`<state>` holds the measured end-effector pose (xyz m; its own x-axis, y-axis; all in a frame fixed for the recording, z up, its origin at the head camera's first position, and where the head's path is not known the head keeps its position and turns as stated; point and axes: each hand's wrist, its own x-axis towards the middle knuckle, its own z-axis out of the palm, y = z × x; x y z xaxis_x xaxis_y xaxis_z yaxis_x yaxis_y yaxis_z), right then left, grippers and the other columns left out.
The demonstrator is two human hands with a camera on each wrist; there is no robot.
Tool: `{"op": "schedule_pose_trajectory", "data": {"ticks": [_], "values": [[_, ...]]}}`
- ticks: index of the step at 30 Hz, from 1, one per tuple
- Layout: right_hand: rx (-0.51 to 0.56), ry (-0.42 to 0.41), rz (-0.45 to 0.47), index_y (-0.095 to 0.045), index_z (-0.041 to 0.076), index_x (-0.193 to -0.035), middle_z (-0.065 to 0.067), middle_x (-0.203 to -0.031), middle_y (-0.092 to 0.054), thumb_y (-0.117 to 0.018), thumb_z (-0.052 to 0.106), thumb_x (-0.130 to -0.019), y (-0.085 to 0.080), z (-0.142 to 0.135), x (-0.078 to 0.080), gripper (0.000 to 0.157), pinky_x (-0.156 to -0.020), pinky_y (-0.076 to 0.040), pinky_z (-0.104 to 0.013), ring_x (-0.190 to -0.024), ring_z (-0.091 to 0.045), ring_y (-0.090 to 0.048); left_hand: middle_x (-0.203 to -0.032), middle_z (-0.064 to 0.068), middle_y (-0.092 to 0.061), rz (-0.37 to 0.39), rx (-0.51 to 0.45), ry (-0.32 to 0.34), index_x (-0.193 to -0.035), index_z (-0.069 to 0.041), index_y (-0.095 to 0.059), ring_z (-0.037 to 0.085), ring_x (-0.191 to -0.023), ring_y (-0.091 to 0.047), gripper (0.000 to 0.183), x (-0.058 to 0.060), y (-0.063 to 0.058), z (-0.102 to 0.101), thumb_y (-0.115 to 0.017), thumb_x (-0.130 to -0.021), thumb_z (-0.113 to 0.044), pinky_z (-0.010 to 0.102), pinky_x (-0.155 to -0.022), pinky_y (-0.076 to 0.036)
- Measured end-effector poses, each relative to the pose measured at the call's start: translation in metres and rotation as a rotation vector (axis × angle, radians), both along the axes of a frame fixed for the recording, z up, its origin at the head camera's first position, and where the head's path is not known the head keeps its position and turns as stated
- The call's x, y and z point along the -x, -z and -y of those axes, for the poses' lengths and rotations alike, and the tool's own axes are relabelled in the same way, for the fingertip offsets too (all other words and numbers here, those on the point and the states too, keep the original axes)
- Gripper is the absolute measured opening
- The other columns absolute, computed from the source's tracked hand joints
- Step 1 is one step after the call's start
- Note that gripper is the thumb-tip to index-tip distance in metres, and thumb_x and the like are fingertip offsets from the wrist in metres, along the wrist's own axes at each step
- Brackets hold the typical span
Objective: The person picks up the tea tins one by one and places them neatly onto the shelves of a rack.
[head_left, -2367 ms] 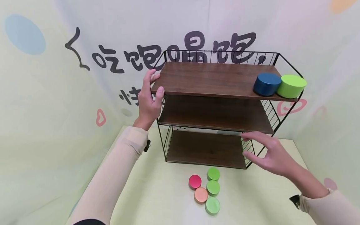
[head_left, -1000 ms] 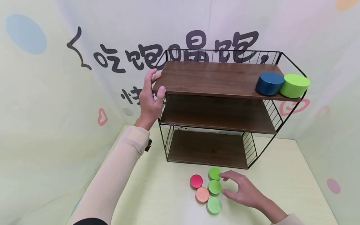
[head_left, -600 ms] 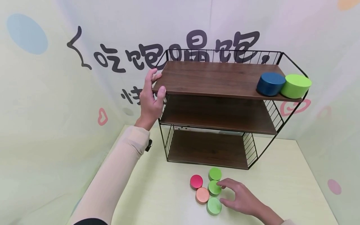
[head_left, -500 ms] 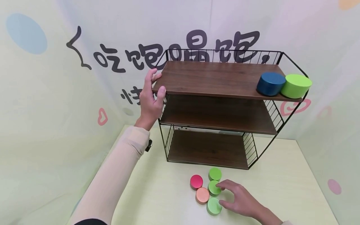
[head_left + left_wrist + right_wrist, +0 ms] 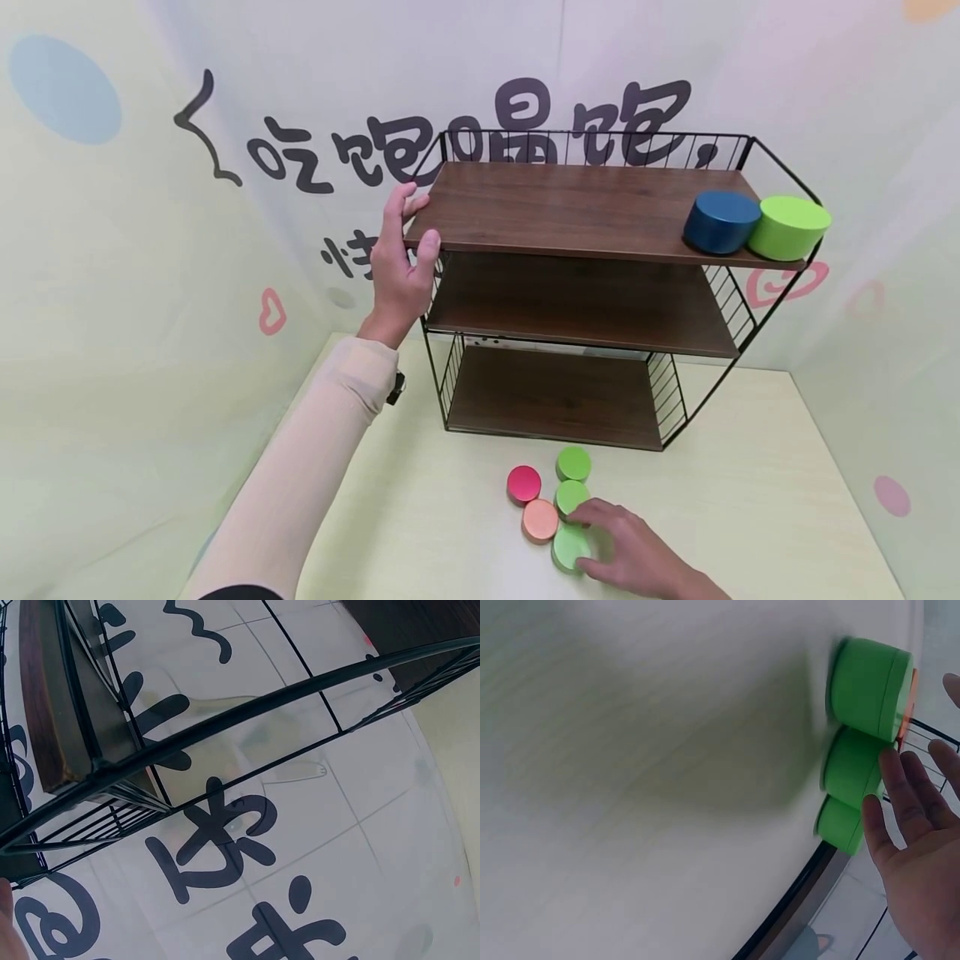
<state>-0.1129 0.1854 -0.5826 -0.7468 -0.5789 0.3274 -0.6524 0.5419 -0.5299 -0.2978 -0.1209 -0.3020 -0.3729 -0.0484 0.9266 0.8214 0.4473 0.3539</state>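
Note:
My left hand (image 5: pixel 399 271) grips the upper left corner of a three-tier shelf rack (image 5: pixel 585 208), thumb at the front edge of the top board, fingers at its left side. Only a sliver of that hand shows in the left wrist view, beside the black wire frame (image 5: pixel 225 724). Low at the front, my right hand (image 5: pixel 630 552) reaches over a pale green round tin (image 5: pixel 568 546), thumb and index finger spread apart at its right side. In the right wrist view its fingers are extended beside a row of green tins (image 5: pixel 866 686), holding none of them.
On the table (image 5: pixel 420 517), a mid-green tin (image 5: pixel 572 495), another green tin (image 5: pixel 573 463), an orange tin (image 5: pixel 539 522) and a red tin (image 5: pixel 523 483) stand close together. A blue tin (image 5: pixel 722 222) and a lime-green tin (image 5: pixel 791 228) sit at the top board's right end.
My right hand has come down from beside the rack's right side to the tins, then slid toward the front, from the mid-green tin to the pale green one. My left hand stays put.

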Motion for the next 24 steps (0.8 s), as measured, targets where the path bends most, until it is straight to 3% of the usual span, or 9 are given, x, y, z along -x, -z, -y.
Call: {"op": "schedule_pose_trajectory", "data": {"ticks": [8, 17, 24], "values": [[-0.002, -0.032, -0.032, -0.071, 0.013, -0.114, 0.011, -0.110, -0.066, -0.086, 0.023, -0.070, 0.005, 0.003, -0.002, 0.048, -0.083, -0.054, -0.034, -0.098, -0.007, -0.063, -0.117, 0.029, -0.064, 0.004, -0.002, -0.002, -0.130, 0.010, -0.047, 0.035, -0.117, -0.059, 0.051, -0.001, 0.000, -0.001, -0.046, -0.089, -0.019, 0.043, -0.093, -0.043], [-0.047, 0.004, -0.091, -0.072, 0.015, -0.112, 0.010, -0.112, -0.064, -0.088, 0.026, -0.066, 0.009, 0.004, -0.007, 0.051, -0.083, -0.054, -0.035, -0.098, -0.009, -0.062, -0.117, 0.030, -0.063, 0.011, 0.002, 0.003, -0.130, 0.012, -0.047, 0.036, -0.117, -0.059, 0.050, -0.004, -0.002, -0.002, -0.046, -0.089, -0.017, 0.049, -0.093, -0.042], [-0.097, 0.012, -0.068, -0.071, 0.016, -0.115, 0.007, -0.114, -0.063, -0.087, 0.028, -0.068, 0.014, 0.003, -0.011, 0.051, -0.082, -0.054, -0.035, -0.098, -0.012, -0.062, -0.117, 0.031, -0.063, 0.016, 0.000, 0.011, -0.130, 0.013, -0.046, 0.040, -0.117, -0.058, 0.049, -0.005, -0.003, -0.001, -0.046, -0.089, -0.014, 0.048, -0.097, -0.041]]}}
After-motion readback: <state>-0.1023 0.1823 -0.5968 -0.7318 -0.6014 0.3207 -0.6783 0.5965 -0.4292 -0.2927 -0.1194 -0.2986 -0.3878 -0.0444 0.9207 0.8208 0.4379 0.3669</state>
